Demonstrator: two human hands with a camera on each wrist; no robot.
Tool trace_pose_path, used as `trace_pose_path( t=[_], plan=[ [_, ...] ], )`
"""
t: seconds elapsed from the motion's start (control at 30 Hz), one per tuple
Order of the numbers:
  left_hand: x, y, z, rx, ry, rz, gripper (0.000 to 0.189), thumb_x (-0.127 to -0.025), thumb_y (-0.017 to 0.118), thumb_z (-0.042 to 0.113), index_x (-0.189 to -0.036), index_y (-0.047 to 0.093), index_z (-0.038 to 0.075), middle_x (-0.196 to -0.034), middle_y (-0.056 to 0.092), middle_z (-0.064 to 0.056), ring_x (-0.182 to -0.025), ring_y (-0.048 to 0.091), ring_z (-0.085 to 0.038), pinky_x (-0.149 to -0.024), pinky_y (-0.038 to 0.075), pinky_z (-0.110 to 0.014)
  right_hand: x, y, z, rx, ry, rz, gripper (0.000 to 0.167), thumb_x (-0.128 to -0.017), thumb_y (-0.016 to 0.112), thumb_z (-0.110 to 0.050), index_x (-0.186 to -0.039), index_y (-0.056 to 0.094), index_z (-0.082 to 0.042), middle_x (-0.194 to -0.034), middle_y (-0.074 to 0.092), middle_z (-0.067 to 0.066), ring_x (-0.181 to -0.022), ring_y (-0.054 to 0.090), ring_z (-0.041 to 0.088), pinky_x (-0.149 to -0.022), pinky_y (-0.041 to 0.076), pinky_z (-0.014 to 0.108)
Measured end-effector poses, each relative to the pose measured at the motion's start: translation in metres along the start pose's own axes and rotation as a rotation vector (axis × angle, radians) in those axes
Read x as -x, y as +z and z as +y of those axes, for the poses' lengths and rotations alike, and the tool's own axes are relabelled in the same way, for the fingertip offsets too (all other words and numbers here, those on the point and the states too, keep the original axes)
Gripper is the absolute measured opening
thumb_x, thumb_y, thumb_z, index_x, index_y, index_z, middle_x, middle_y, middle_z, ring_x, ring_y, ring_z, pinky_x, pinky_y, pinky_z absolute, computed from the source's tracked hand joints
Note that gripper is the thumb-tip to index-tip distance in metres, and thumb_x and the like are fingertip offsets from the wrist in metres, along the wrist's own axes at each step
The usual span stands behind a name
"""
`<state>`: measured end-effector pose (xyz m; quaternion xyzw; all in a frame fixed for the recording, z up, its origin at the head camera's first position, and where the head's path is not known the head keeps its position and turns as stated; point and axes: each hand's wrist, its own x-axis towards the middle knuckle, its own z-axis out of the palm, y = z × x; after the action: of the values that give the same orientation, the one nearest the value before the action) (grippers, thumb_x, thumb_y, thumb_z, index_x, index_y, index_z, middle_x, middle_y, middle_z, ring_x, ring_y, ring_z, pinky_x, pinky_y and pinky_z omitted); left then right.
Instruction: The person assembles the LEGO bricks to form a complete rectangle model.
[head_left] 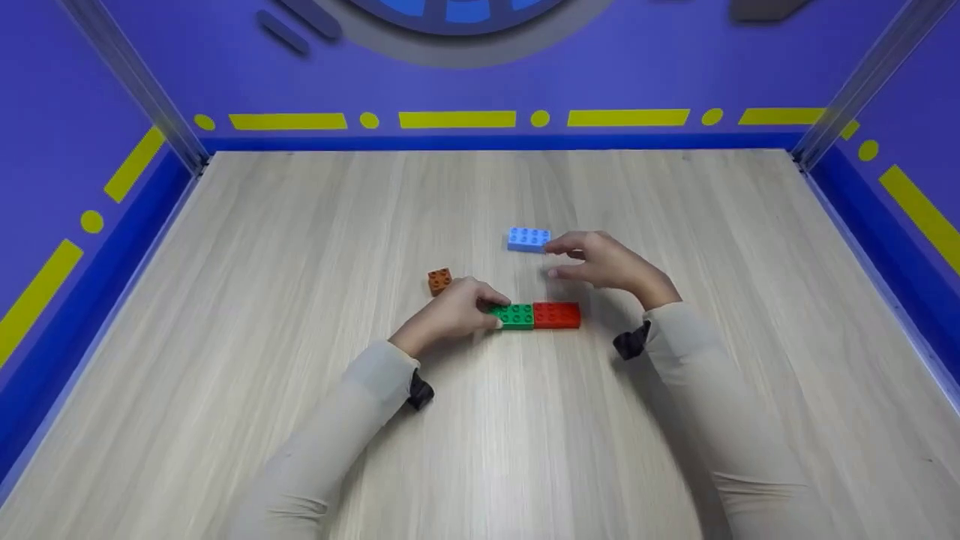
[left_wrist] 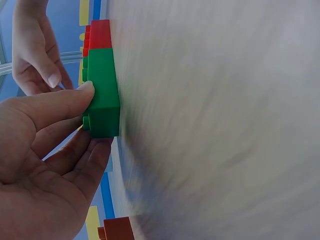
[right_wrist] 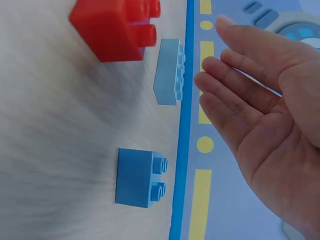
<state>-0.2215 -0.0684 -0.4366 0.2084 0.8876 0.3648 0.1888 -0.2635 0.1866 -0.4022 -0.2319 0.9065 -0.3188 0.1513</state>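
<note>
A green brick lies end to end with a red brick in the middle of the wooden table. My left hand pinches the green brick at its left end, thumb on one side and fingers on the other. My right hand hovers open just behind the red brick, fingers straight and holding nothing. Its fingertips are close to a light blue brick. In the right wrist view the open hand faces the light blue brick, the red brick and a small blue brick.
A small orange brick sits just left of my left hand, also seen as an orange brick in the left wrist view. Blue walls with yellow markings enclose the table on three sides.
</note>
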Motion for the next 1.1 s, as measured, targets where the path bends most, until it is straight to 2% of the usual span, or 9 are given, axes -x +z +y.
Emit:
trace_pose_path(
  t=[0.3,0.57,0.87,1.1],
  plan=[
    [0.0,0.0,-0.001,0.006,-0.016,0.002,0.032,-0.083,0.072,0.007,-0.116,0.071,0.01,-0.118,0.069,-0.005,-0.116,0.059,-0.02,-0.101,0.045,-0.037,-0.015,-0.005,0.002,-0.004,-0.024,0.01,0.047,-0.092,0.064,-0.018,-0.136,0.054,-0.003,-0.139,0.053,0.015,-0.129,0.049,0.035,-0.108,0.038,0.048],
    [-0.002,0.0,-0.001,0.019,-0.021,-0.006,0.033,-0.083,0.072,0.007,-0.116,0.071,0.01,-0.118,0.069,-0.005,-0.116,0.058,-0.02,-0.101,0.044,-0.037,-0.029,-0.004,0.004,-0.008,0.055,0.01,0.051,-0.092,0.064,-0.023,-0.14,0.051,-0.011,-0.144,0.05,0.008,-0.132,0.047,0.033,-0.108,0.038,0.048],
    [0.0,0.0,0.001,-0.009,-0.011,0.008,0.032,-0.083,0.073,0.008,-0.115,0.072,0.01,-0.118,0.069,-0.005,-0.115,0.059,-0.02,-0.1,0.045,-0.036,-0.041,-0.002,0.002,0.03,0.112,-0.007,0.054,-0.093,0.062,-0.02,-0.143,0.046,-0.012,-0.147,0.047,0.009,-0.133,0.044,0.035,-0.108,0.038,0.05],
    [0.001,-0.001,0.001,-0.006,0.003,0.003,0.033,-0.083,0.073,0.007,-0.115,0.071,0.009,-0.118,0.069,-0.006,-0.116,0.059,-0.02,-0.1,0.046,-0.036,-0.046,0.002,0.001,0.034,0.167,-0.018,0.053,-0.093,0.061,-0.02,-0.144,0.046,-0.015,-0.148,0.045,0.01,-0.136,0.041,0.032,-0.111,0.032,0.052]
  ],
)
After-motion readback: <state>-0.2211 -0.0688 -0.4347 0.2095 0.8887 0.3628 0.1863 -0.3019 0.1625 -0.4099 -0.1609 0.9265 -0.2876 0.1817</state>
